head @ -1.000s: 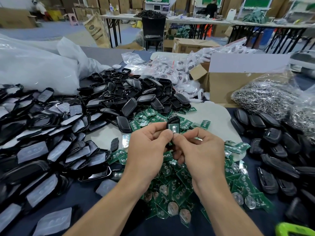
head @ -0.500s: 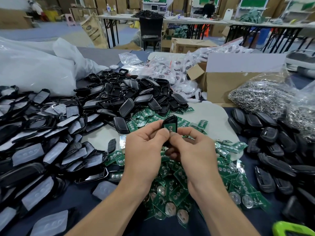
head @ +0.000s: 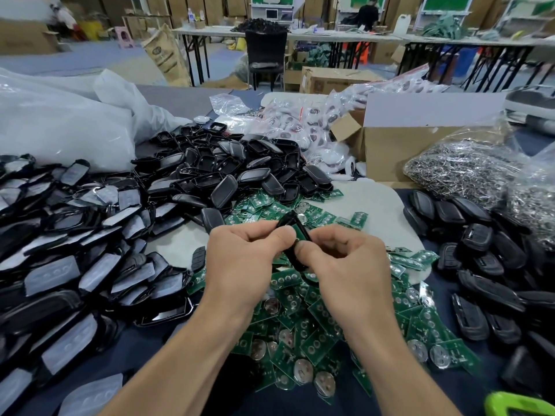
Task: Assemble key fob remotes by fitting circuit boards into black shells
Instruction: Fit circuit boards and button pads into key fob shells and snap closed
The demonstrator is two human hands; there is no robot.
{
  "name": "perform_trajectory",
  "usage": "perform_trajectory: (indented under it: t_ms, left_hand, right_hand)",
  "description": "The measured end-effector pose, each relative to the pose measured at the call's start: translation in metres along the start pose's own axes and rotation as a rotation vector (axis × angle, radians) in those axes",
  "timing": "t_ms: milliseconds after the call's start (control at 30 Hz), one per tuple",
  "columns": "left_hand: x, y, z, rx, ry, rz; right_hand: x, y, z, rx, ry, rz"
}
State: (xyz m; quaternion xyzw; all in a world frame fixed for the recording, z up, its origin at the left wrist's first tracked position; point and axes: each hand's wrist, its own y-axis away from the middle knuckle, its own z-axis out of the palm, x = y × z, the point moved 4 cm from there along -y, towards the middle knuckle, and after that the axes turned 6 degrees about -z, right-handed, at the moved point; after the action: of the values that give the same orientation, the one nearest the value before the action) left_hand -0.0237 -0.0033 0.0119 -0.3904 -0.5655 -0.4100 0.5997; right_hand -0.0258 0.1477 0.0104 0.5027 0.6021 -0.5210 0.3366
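Left hand point(head: 246, 265) and right hand point(head: 345, 274) pinch one black shell point(head: 303, 234) between curled fingertips, above the heap of green circuit boards point(head: 312, 322); thumbs hide its middle, its inside is unclear, and its glossy edge tilts up

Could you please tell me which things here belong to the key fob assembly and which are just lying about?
Part of the job:
- black shell, gripped by left hand and right hand
- green circuit boards
- pile of black shells

Lying about:
- cardboard box
- bag of metal parts
- white plastic bag
- bright green object
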Motion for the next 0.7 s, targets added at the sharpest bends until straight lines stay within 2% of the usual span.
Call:
perform_trajectory:
  t_ms: [67, 167, 300, 400, 467, 567, 700]
  left_hand:
    - [-0.005, 0.001, 0.003, 0.035, 0.123, -0.073]
    - [-0.009, 0.005, 0.01, -0.016, 0.246, -0.167]
    - [-0.004, -0.002, 0.004, -0.096, -0.034, -0.051]
    - [-0.003, -0.005, -0.001, -0.207, -0.149, -0.039]
    - [-0.001, -0.006, -0.001, -0.227, -0.22, -0.019]
    - [-0.002, -0.005, -0.001, -0.167, -0.218, -0.022]
    - [-0.008, 0.001, 0.002, -0.069, -0.132, -0.065]
  right_hand:
    - [-0.002, 0.003, 0.004, 0.012, 0.044, -0.034]
    - [-0.001, 0.004, 0.01, 0.005, 0.101, -0.071]
    - [0.004, -0.005, -0.003, -0.011, 0.07, -0.047]
    - [0.0, -0.009, -0.011, -0.071, 0.107, -0.088]
    - [0.001, -0.01, -0.014, -0.03, 0.071, -0.086]
    - [0.009, -0.009, -0.014, 0.06, -0.109, -0.002]
    - [0.008, -0.008, -0.006, 0.011, -0.223, 0.05]
